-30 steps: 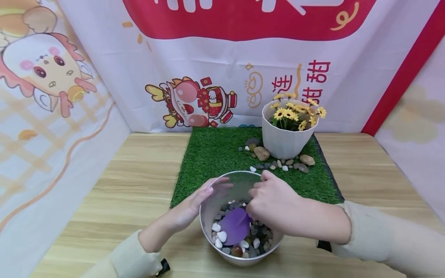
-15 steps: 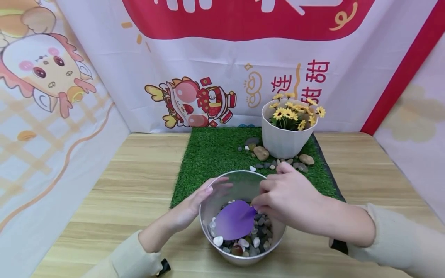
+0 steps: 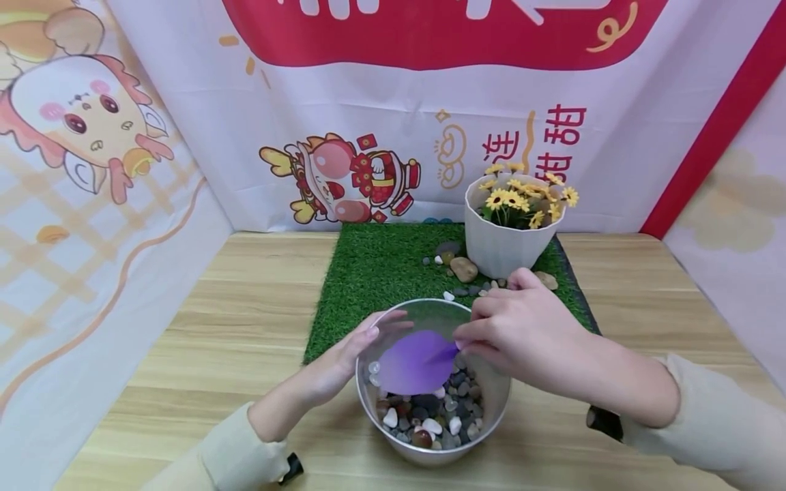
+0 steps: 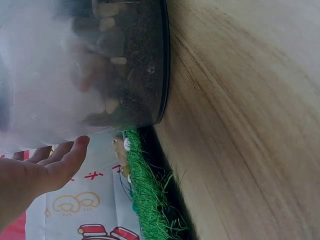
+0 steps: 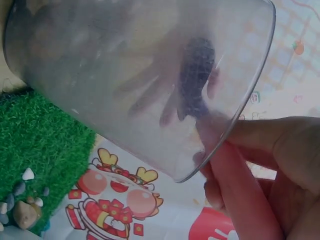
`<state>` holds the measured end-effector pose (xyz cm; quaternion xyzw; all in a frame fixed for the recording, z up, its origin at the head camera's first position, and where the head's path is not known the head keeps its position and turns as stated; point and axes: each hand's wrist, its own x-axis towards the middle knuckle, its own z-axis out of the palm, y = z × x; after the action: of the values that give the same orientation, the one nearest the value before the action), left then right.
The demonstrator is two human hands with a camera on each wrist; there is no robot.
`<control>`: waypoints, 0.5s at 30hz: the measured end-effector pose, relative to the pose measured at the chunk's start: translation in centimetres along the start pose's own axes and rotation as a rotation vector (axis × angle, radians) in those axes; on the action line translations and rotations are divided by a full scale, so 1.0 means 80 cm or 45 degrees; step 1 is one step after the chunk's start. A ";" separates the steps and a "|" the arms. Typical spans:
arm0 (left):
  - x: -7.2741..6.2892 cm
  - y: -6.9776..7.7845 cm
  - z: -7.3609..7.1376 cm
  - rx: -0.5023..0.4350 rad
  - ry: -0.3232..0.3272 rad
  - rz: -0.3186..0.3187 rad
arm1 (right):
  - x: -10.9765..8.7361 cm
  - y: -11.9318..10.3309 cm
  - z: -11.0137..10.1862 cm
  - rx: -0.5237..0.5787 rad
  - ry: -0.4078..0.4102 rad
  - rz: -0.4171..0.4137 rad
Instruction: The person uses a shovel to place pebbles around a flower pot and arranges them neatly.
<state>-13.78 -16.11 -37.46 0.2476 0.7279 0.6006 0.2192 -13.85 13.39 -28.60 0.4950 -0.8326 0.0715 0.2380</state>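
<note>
Right hand [image 3: 528, 334] pinches purple oval scoop [image 3: 414, 365] inside rim [image 5: 262, 72] of translucent plastic bucket [image 3: 433, 458]; left hand [image 3: 338, 361] spread alongside. Only left-wrist view shows brown soil [image 4: 142, 60].

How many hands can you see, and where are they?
2: the left hand is at the clear bucket's left side; the right hand holds the purple scoop, its blade inside the bucket.
</note>
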 end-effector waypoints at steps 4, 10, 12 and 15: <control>0.000 0.000 0.000 -0.005 -0.010 0.010 | 0.002 0.000 0.001 -0.022 -0.043 0.006; 0.000 -0.001 0.001 0.002 -0.003 -0.001 | -0.003 0.003 0.006 0.041 -0.045 0.031; 0.000 -0.001 0.000 0.012 0.007 -0.007 | -0.007 0.005 0.006 0.073 -0.010 0.035; 0.001 -0.002 -0.001 0.026 0.022 -0.004 | -0.012 0.007 0.005 0.124 0.026 0.042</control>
<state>-13.87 -16.12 -37.61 0.2435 0.7362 0.5950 0.2112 -14.10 14.28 -29.30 0.4914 -0.8337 0.1211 0.2211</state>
